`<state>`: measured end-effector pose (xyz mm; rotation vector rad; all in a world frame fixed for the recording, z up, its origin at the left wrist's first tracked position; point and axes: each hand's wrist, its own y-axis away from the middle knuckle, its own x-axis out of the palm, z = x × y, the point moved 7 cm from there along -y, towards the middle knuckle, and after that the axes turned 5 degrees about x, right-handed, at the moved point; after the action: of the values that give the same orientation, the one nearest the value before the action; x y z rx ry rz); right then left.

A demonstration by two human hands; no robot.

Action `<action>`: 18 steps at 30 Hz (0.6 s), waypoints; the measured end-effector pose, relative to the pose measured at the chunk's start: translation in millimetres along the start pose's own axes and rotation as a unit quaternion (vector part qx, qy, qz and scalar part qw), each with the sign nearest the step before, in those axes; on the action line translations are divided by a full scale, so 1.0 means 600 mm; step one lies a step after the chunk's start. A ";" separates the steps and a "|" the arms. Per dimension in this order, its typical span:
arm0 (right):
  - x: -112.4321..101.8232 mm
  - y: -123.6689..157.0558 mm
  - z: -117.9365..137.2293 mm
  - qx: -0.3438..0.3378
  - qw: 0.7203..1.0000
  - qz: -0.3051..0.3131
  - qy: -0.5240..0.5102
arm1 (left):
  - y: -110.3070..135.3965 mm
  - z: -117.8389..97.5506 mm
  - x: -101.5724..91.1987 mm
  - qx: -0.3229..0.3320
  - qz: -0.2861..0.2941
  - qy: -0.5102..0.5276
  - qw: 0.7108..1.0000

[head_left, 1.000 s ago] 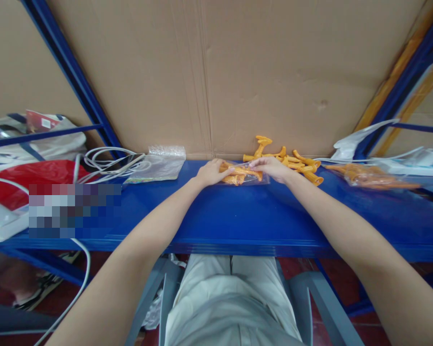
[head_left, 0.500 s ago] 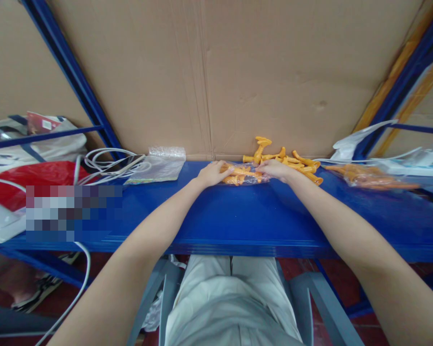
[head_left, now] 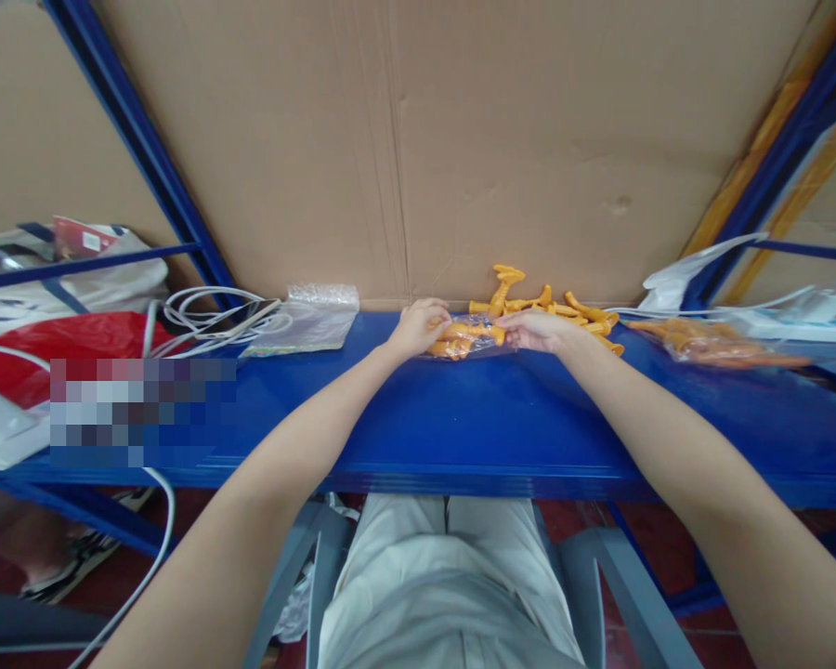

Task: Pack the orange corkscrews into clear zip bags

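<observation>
A clear plastic bag with yellow-orange plastic parts (head_left: 462, 339) inside lies on the blue table, between my hands. My left hand (head_left: 418, 327) curls over the bag's left end, its fingers closed on it. At the right end, my right hand (head_left: 535, 331) pinches the bag near the tip of one part, thumb and fingers together. Behind my right hand is a loose pile of similar yellow-orange parts (head_left: 594, 320), partly hidden by the hand and forearm. One part (head_left: 504, 286) leans up against the cardboard. What exactly these parts are, I cannot tell.
Another filled bag of orange parts (head_left: 714, 344) lies to the right. On the left are flat clear bags (head_left: 310, 321), coiled white cables (head_left: 215, 311) and red plastic (head_left: 76, 348). A cardboard wall (head_left: 529, 139) closes off the back, between blue frame posts (head_left: 139, 149).
My left hand has lifted slightly and its fingers are more curled. My right hand has turned and shifted a little at the bag's right end. The parts inside the bag have shifted slightly.
</observation>
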<state>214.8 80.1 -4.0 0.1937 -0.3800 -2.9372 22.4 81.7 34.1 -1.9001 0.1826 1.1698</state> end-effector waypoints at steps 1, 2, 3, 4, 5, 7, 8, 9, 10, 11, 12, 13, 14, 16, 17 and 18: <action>0.001 0.000 0.001 -0.003 1.000 0.003 -0.005 | -0.002 0.000 -0.003 -0.003 -0.007 0.005 1.000; 0.001 0.001 0.002 -0.007 1.000 0.007 -0.009 | -0.004 0.000 -0.007 -0.004 -0.013 0.009 1.000; 0.002 0.001 0.002 -0.011 1.000 0.010 -0.011 | -0.005 0.000 -0.010 -0.005 -0.019 0.013 1.000; 0.003 0.001 0.002 -0.013 1.000 0.013 -0.012 | -0.006 -0.001 -0.013 -0.004 -0.023 0.016 1.000; 0.004 0.001 0.001 -0.013 1.000 0.015 -0.013 | -0.007 -0.002 -0.015 -0.003 -0.026 0.019 0.999; 0.009 0.001 -0.001 -0.010 1.000 0.021 -0.021 | -0.008 -0.006 -0.017 0.001 -0.026 0.025 0.999; 0.013 0.001 -0.003 -0.008 0.999 0.023 -0.025 | -0.008 -0.008 -0.017 0.002 -0.024 0.027 0.999; 0.017 0.001 -0.004 -0.007 0.999 0.023 -0.027 | -0.008 -0.009 -0.017 0.003 -0.023 0.029 0.999; 0.022 0.001 -0.005 -0.007 0.999 0.023 -0.029 | -0.007 -0.010 -0.017 0.004 -0.022 0.031 0.999; 0.028 0.001 -0.006 -0.009 0.999 0.021 -0.030 | -0.007 -0.011 -0.017 0.005 -0.022 0.033 0.999; 0.033 0.001 -0.007 -0.011 0.999 0.021 -0.031 | -0.007 -0.011 -0.017 0.007 -0.023 0.035 0.999; 0.038 0.001 -0.008 -0.014 0.999 0.021 -0.033 | -0.007 -0.012 -0.017 0.009 -0.025 0.037 0.999; 0.043 0.000 -0.009 -0.019 0.999 0.022 -0.035 | -0.007 -0.012 -0.017 0.012 -0.028 0.039 0.999; 0.050 -0.001 -0.012 -0.028 0.999 0.023 -0.036 | -0.007 -0.011 -0.018 0.015 -0.032 0.042 0.998; 0.052 -0.001 -0.012 -0.035 0.999 0.022 -0.033 | -0.007 -0.011 -0.019 0.014 -0.034 0.042 0.998; 0.053 -0.001 -0.012 -0.045 0.998 0.022 -0.027 | -0.006 -0.010 -0.019 0.013 -0.034 0.042 0.998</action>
<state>184.4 73.2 -14.4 0.0935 -0.2547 -2.9133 22.3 76.1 46.4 -1.9190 0.1763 1.0392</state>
